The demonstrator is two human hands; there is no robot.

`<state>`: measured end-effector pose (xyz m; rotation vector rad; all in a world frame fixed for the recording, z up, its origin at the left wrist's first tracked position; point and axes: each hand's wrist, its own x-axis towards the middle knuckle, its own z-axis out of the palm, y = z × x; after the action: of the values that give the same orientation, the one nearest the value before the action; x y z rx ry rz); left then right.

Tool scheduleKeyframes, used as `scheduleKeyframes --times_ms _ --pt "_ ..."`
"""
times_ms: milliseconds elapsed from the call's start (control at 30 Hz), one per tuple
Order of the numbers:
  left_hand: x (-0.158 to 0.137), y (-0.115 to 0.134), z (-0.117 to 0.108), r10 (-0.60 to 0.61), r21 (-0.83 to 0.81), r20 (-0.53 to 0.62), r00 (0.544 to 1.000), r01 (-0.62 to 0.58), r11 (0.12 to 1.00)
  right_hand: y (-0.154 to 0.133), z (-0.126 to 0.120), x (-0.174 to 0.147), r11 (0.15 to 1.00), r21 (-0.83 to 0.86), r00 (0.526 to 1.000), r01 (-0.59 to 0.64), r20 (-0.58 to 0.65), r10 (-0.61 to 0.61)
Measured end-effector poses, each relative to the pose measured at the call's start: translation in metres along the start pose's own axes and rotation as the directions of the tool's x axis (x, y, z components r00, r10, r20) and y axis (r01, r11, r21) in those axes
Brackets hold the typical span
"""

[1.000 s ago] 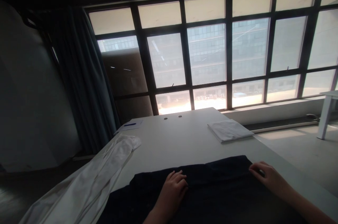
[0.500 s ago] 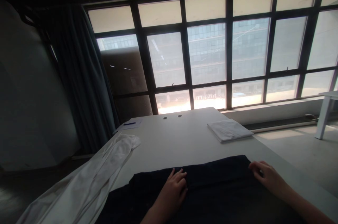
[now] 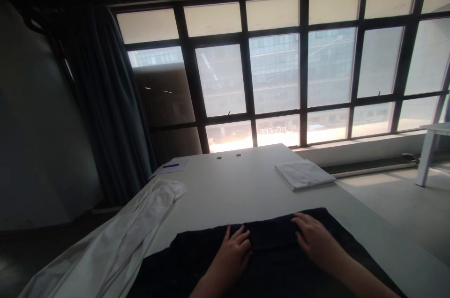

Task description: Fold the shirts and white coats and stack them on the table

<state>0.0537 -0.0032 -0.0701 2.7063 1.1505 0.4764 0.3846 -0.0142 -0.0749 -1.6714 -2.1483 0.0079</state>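
A dark piece of cloth [image 3: 270, 256] lies spread over the near part of the white table [image 3: 225, 195]; its lower part runs out of view. My left hand [image 3: 234, 251] rests on it near the far edge, fingers spread and pointing away from me. To the right, my right hand [image 3: 316, 239] lies over the same cloth with its fingers stretched toward the far edge. Neither hand grips anything that I can see. The cloth's far right corner is uncovered.
A crumpled white cloth [image 3: 140, 223] hangs over the table's left side. Folded white cloth [image 3: 304, 175] lies at the right edge. Paper with a pen [image 3: 171, 165] is at the far left corner. Beyond are windows, a dark curtain [image 3: 116, 101] and another white table [image 3: 427, 152].
My right hand has moved left from the cloth's far right corner onto its upper middle, and its fingers have opened out. My left hand has stayed nearly in place.
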Motion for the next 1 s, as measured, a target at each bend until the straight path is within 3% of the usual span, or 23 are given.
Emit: scheduleKeyframes --times_ms 133,200,300,500,700,867,1000 --pt "0.0 0.0 -0.001 -0.01 0.001 0.019 1.0 0.01 1.0 -0.086 0.045 0.016 0.97 0.193 0.979 0.147 0.11 -0.17" --pt "0.0 -0.002 0.0 -0.024 -0.006 0.028 0.999 0.024 1.0 -0.104 0.063 0.021 0.966 0.22 0.968 0.132 0.179 -0.173" --pt "0.001 -0.004 0.003 -0.054 -0.013 0.043 0.998 0.055 0.998 -0.103 0.074 0.023 0.968 0.216 0.959 0.127 0.222 -0.176" --pt "-0.001 -0.002 0.004 -0.086 -0.031 0.05 0.995 0.088 0.996 -0.056 0.065 0.024 0.988 0.128 0.96 0.085 0.256 -0.116" --pt "-0.001 -0.002 0.005 -0.101 -0.018 0.07 0.992 0.102 0.995 0.03 0.059 0.035 0.995 -0.039 0.965 -0.088 0.246 0.094" --pt "-0.005 0.004 0.0 -0.11 -0.032 0.081 0.991 0.112 0.993 0.087 0.06 0.034 0.944 -0.232 0.95 -0.234 0.149 0.273" --pt "-0.011 0.001 -0.026 -0.14 -0.028 0.036 0.989 0.141 0.99 0.097 0.066 0.028 0.915 -0.265 0.95 -0.303 -0.01 0.312"
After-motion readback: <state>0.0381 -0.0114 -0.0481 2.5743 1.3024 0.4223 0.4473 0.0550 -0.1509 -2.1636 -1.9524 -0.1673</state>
